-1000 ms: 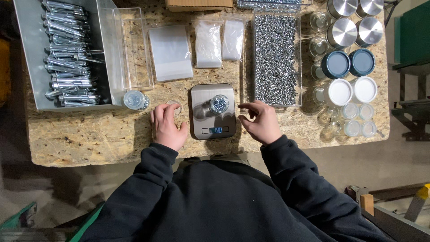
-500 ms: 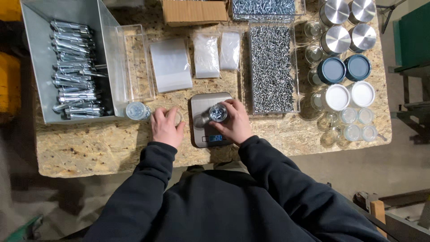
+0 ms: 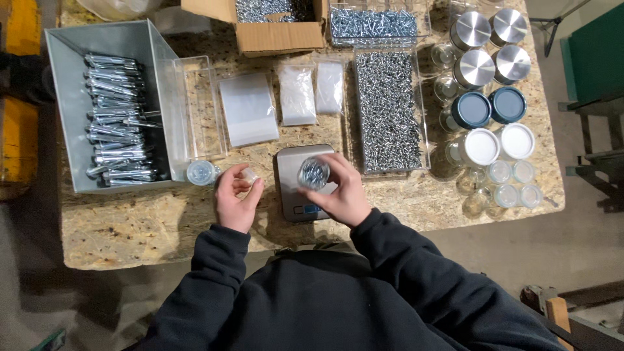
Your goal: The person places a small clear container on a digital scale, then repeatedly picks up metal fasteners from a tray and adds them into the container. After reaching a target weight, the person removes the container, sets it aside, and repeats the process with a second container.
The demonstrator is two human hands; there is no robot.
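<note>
Jar point(image 3: 313, 173): small, clear, holding screws.

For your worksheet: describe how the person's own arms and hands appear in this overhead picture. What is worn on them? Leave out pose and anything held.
Both arms are covered by long, dark navy fabric sleeves of one loose top, bunched in soft folds, with ribbed cuffs ending at the wrists. The left hand and the right hand are bare: no gloves, and no rings, watch or markings can be made out.
</note>
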